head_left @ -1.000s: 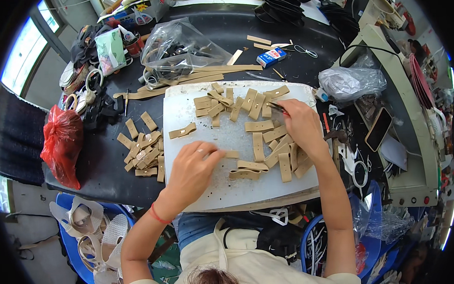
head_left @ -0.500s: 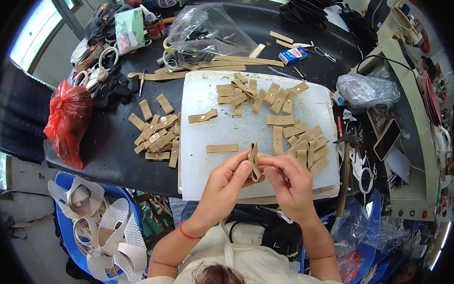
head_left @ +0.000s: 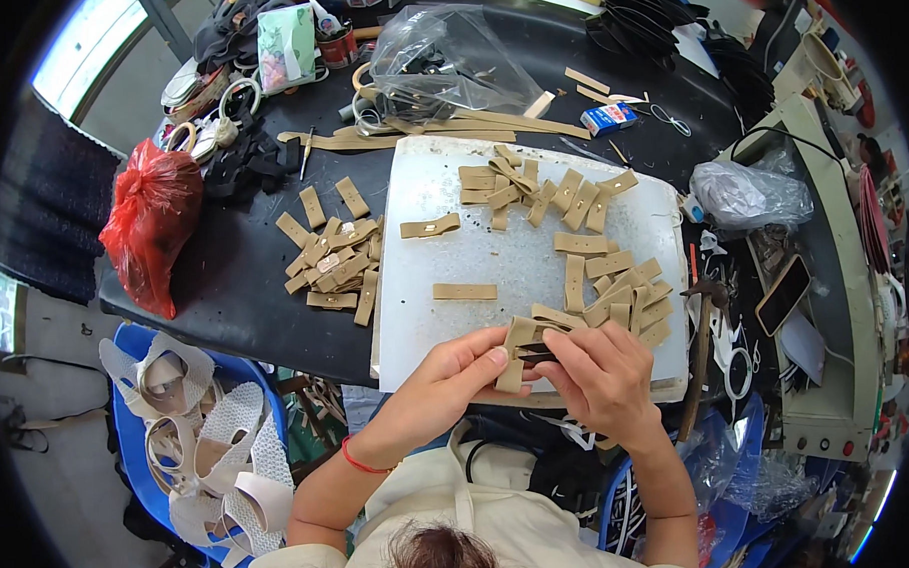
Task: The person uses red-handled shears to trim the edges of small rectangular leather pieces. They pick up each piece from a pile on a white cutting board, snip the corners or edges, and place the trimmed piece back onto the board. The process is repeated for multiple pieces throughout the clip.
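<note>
Both hands meet over the near edge of a white cutting board [head_left: 473, 253]. My left hand [head_left: 458, 379] and my right hand [head_left: 603, 374] together grip a tan leather strap piece [head_left: 522, 347], folded between the fingertips. Several more tan strap pieces [head_left: 594, 269] lie scattered on the right and far part of the board. One strap [head_left: 465, 292] lies alone mid-board, another strap [head_left: 429, 226] further back. A pile of tan strap pieces [head_left: 333, 253] rests on the black table to the left of the board.
A red plastic bag [head_left: 152, 219] sits at the table's left edge. A clear plastic bag [head_left: 447, 64] and long tan strips [head_left: 409, 135] lie behind the board. A hammer [head_left: 699, 356] lies right of it. White sandal uppers [head_left: 205, 443] fill a blue bin at lower left.
A second ago my hands were apart on the board, picking among straps. They came together at the near edge with one strap and now fold it closer to my body.
</note>
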{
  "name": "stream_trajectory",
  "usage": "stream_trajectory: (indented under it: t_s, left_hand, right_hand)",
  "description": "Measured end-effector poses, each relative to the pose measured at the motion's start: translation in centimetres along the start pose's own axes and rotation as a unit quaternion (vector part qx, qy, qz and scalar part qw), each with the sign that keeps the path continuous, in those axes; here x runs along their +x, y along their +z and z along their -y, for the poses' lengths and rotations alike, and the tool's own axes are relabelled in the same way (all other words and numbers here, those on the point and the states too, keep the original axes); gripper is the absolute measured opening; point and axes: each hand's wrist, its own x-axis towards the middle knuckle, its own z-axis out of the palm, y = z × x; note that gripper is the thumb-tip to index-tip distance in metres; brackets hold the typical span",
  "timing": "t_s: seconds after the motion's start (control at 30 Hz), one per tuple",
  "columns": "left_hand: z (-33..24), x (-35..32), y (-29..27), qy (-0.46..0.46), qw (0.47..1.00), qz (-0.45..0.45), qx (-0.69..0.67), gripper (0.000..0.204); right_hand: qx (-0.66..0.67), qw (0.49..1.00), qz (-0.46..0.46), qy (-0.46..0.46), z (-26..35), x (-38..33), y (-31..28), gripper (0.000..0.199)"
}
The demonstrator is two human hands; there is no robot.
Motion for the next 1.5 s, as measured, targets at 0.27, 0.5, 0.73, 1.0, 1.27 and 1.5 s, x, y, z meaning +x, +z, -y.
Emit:
stream_trajectory:
  t_s: [0.27,0.5,0.73,1.0,1.27,1.5]
  left_hand:
    - [2.0,0.1,-0.2,0.070,0.985,-0.028,0.153,0.032]
    - [2.2,0.6,2.5,0.162,0.984,-0.079,0.002,0.032]
    - [1.2,-0.7,1.4,0.062,0.998,-0.002,0.021,0.030]
    - [2.1,0.0,1.0,0.131,0.985,-0.117,0.003,0.034]
    - [2.8,-0.2,0.8,0.126,0.981,-0.143,0.029,0.032]
    - [3.9,0.0,1.3,0.163,0.974,-0.155,0.020,0.031]
  right_hand:
    - [0.051,0.994,0.074,0.058,0.4,-1.7,0.8,0.014]
    - [0.391,0.849,-0.066,0.349,4.2,-1.8,0.4,0.031]
    - [0.296,0.932,-0.003,0.208,1.5,0.0,-1.7,0.027]
    - [-0.038,0.993,-0.069,0.084,1.8,-0.6,1.0,0.036]
    - [-0.062,0.996,-0.036,0.055,2.2,-0.7,1.2,0.029]
    - [0.040,0.986,-0.044,0.156,2.8,-3.1,3.7,0.021]
